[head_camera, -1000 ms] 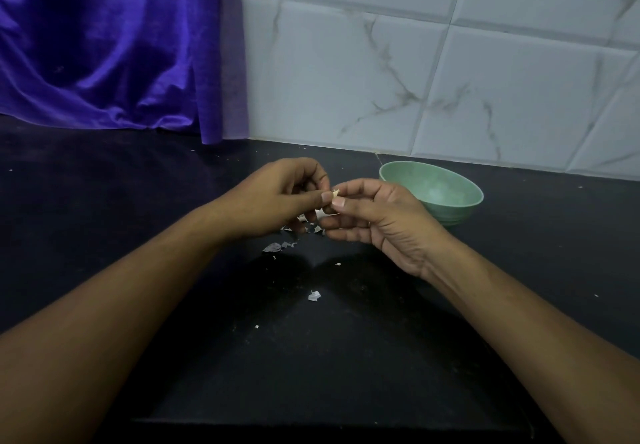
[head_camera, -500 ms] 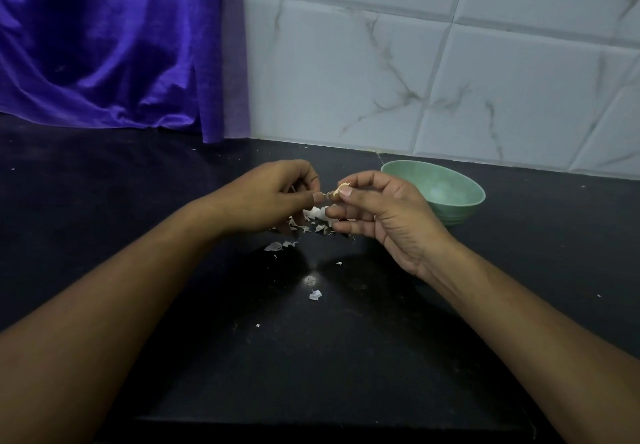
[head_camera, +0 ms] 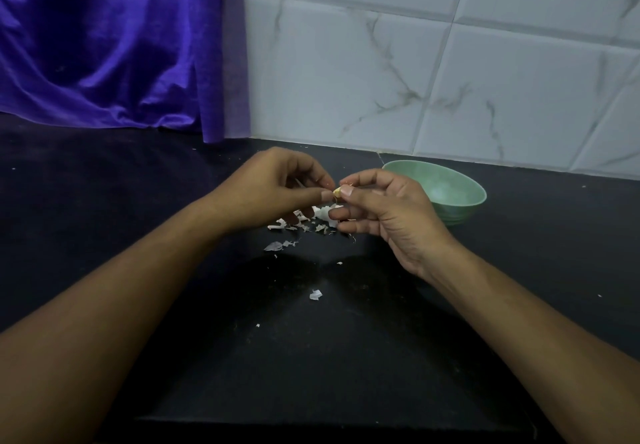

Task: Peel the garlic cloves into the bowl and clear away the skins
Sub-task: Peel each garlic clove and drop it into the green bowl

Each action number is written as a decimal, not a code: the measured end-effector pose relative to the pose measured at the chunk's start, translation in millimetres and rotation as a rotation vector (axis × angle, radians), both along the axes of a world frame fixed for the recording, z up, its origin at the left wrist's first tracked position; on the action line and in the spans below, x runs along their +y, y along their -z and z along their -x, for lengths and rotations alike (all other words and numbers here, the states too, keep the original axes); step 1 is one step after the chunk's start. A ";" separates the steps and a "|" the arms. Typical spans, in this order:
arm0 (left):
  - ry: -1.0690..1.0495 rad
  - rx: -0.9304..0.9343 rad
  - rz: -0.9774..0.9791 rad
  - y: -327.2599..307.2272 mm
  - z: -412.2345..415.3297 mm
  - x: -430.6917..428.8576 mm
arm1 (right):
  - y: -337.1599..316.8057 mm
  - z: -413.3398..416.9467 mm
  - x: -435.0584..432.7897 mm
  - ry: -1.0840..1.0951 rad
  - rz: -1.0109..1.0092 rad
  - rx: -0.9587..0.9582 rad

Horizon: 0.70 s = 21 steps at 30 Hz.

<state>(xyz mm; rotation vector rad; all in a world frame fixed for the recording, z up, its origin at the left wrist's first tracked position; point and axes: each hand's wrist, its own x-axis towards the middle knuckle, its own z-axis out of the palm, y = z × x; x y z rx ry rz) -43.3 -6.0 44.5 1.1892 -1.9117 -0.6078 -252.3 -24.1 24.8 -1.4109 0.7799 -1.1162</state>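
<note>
We note left grip (head_camera: 273, 194) and right grip (head_camera: 388, 211) both pinching one garlic clove (head_camera: 336, 193) above scattered skins (head_camera: 304, 224) on the dark surface (head_camera: 346, 357); green bowl (head_camera: 462, 213) just beside.

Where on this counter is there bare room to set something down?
Bare: the counter left of the left hand, below the purple cloth; also right of the green bowl. Crowded: garlic skins under the right hand and garlic clove.

The left hand (head_camera: 273, 190) and right hand (head_camera: 384, 208) meet at pinched thumb and forefinger tips, forearms converging.
</note>
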 end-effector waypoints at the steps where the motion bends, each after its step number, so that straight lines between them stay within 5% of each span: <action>1: -0.005 0.006 0.019 -0.2 1.2 0.8 | 0.2 -0.1 0.1 -0.001 0.008 0.011; 21: -0.065 -0.035 0.112 3.5 3.7 -0.3 | -0.6 -2.0 3.6 0.001 -0.021 0.018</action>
